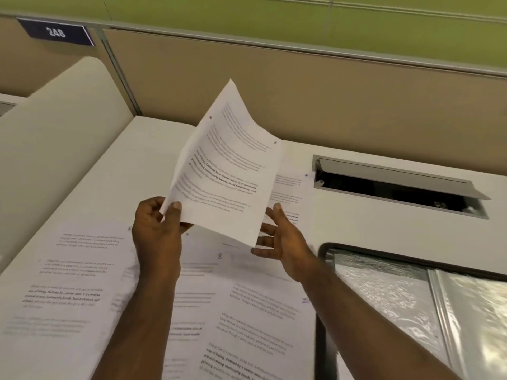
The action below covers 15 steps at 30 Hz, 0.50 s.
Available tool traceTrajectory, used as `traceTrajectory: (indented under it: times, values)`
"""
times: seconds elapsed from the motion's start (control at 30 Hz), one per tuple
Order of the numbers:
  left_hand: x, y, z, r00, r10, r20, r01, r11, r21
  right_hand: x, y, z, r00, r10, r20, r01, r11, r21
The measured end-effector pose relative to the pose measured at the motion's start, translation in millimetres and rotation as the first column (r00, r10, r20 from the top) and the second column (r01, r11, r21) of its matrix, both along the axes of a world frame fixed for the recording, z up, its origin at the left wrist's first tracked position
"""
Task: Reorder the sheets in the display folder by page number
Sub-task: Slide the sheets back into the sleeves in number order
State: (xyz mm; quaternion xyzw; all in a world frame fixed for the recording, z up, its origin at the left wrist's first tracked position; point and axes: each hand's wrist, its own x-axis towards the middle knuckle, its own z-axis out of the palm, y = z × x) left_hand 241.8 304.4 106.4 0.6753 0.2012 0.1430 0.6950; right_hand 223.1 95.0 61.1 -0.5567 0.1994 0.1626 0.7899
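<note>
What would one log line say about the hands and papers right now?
left hand: pinches sheet marked 2 | right hand: open beside it | other sheets: on desk | folder: open, right

Left grip (157, 229) pinching; right (282, 239) splayed

— Illumination?
— The scene is evenly and brightly lit from overhead; only soft, faint shadows are cast on the desk (356, 231). Strong glare is noted on the plastic sleeves of the display folder (466, 311) at the desk's right edge.

— Sharpness?
— Motion blur is recorded across the loose sheets (68, 283) at the near left edge; their print cannot be read. The raised sheet (227, 171) is rendered somewhat sharper. Straight partition lines are bowed toward the frame edges by wide-angle distortion.
</note>
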Motion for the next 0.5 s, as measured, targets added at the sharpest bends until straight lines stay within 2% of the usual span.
traceTrajectory:
  times: [0.1,0.27,0.5]
  values:
    - [-39,-34,1,0.994,-0.112,-0.02,0.109,0.99,-0.092,-21,-40,10,0.998,-0.05,-0.03,0.052,0.994,0.097]
    - [-102,-108,-14,0.945,-0.307,-0.108,0.29,0.945,-0.153,-75,-136,4,0.996,-0.053,-0.076,0.046,0.994,-0.097]
    - [-157,-208,-43,0.787,-0.521,-0.331,0.503,0.852,-0.146,-146,-279,-2,0.989,-0.088,-0.121,0.053,0.964,-0.26]
